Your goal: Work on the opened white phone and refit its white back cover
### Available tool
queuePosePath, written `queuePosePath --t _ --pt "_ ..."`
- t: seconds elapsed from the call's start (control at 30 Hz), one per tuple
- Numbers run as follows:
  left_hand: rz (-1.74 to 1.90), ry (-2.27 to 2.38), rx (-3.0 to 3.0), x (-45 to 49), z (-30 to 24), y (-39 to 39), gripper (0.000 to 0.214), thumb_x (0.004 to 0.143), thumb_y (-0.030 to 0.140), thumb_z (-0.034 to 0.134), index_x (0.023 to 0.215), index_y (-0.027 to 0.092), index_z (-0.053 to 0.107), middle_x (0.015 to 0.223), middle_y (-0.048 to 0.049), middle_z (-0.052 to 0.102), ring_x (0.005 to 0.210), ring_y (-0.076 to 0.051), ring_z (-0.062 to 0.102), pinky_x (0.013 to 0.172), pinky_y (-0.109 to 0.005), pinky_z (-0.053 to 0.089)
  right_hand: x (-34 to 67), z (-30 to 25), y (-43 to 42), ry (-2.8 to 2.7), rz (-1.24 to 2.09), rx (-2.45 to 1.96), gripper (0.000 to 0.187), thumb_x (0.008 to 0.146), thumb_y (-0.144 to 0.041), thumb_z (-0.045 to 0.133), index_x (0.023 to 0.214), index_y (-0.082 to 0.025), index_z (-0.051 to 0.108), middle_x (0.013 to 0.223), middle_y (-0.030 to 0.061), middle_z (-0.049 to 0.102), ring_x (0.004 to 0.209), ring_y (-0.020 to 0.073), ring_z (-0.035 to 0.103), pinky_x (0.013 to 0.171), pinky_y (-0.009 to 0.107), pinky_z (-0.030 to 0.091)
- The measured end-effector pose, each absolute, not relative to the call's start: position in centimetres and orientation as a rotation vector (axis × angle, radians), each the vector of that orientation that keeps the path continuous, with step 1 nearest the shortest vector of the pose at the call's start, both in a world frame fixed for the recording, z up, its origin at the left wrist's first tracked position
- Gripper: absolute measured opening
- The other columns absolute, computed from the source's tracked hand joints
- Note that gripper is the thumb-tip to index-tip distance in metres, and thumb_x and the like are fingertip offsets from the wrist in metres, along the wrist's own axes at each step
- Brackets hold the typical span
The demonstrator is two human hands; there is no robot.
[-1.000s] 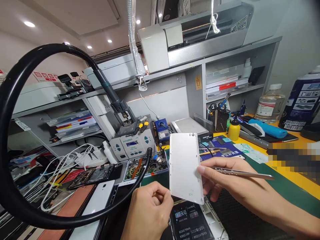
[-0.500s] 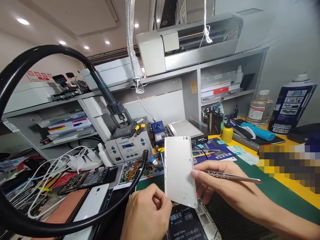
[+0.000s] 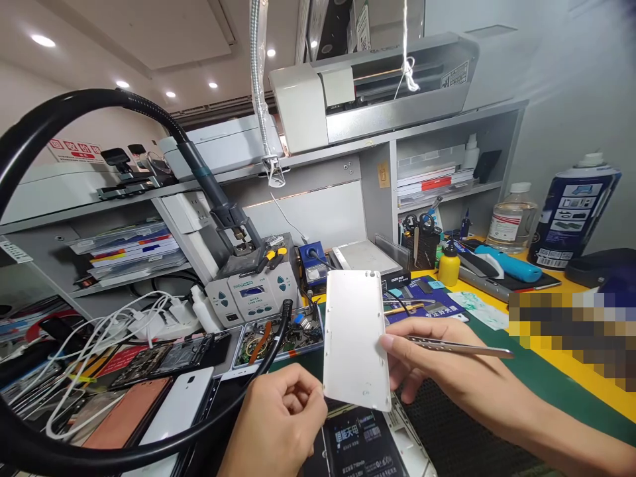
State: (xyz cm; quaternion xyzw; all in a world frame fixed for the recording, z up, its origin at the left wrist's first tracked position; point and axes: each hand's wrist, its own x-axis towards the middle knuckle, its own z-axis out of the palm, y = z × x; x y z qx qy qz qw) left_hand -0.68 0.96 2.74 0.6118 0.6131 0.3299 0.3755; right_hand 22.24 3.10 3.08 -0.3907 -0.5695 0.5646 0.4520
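Observation:
A white phone back cover stands upright in front of me, its inner side facing me. My right hand pinches its right edge with thumb and fingers and also carries metal tweezers that point right. My left hand is curled at the cover's lower left corner, touching or very close to it. Below the cover lies an opened phone with its black battery showing, on a dark mat.
A thick black hose loops across the left. A grey soldering station, a parts tray, white cables, and phones crowd the left. Bottles, a yellow bottle and tools stand right. Shelves rise behind.
The back cover and both hands have drifted slightly left and down in view as my head turned; the grip looks the same.

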Motion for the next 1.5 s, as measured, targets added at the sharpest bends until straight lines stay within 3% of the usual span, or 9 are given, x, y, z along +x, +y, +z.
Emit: queuePosePath --t 0.2,0.37,0.67,1.1,1.3,1.5 --pt "0.816 1.37 1.447 -1.4 3.2 1.3 0.023 0.081 0.034 0.061 0.072 0.013 0.064 0.065 -0.0056 0.069 0.044 -0.01 0.056 0.039 -0.017 0.031 22.4 3.7 3.2 -1.318 1.461 -0.991 0.028 0.084 -0.042 0.075 0.083 -0.014 0.072 0.07 0.0064 0.073 0.061 0.0168 0.067 0.056 0.027 0.058" --pt "0.828 1.245 1.36 -1.6 2.8 1.5 0.03 0.084 0.04 0.065 0.075 0.011 0.066 0.065 -0.0061 0.068 0.041 -0.009 0.056 0.034 -0.015 0.03 22.5 3.8 3.4 -1.255 1.489 -0.99 0.027 0.08 -0.04 0.079 0.081 -0.014 0.072 0.071 0.0064 0.073 0.06 0.0166 0.067 0.055 0.026 0.056" --pt "0.861 1.168 1.274 -2.0 2.5 1.5 0.024 0.084 0.032 0.062 0.084 0.009 0.068 0.077 -0.0096 0.073 0.042 -0.008 0.059 0.033 -0.013 0.031 22.5 3.7 3.4 -1.255 1.479 -1.003 0.027 0.079 -0.04 0.079 0.079 -0.014 0.072 0.07 0.0064 0.072 0.06 0.0167 0.067 0.054 0.025 0.056" --pt "0.87 1.141 1.148 -2.0 2.9 1.6 0.015 0.075 0.026 0.059 0.073 0.012 0.063 0.061 -0.0016 0.064 0.036 -0.007 0.055 0.031 -0.012 0.025 22.5 3.6 3.7 -1.261 1.491 -0.97 0.023 0.085 -0.037 0.075 0.082 -0.014 0.072 0.072 0.0054 0.072 0.064 0.0167 0.068 0.056 0.026 0.056" --pt "0.852 1.134 1.152 -2.1 2.8 1.8 0.022 0.078 0.034 0.068 0.075 0.012 0.066 0.063 -0.0026 0.065 0.035 -0.007 0.053 0.029 -0.012 0.03 23.0 3.0 4.0 -1.257 1.504 -0.927 0.026 0.082 -0.038 0.078 0.083 -0.012 0.072 0.073 0.0065 0.07 0.064 0.019 0.069 0.053 0.027 0.057" --pt "0.817 1.13 1.171 -2.4 2.7 1.8 0.031 0.081 0.042 0.072 0.072 0.013 0.066 0.041 0.0011 0.054 0.033 -0.007 0.045 0.029 -0.011 0.032 23.1 2.8 4.2 -1.233 1.639 -0.829 0.022 0.089 -0.032 0.072 0.085 -0.011 0.071 0.074 0.0071 0.072 0.063 0.0156 0.069 0.054 0.024 0.056"
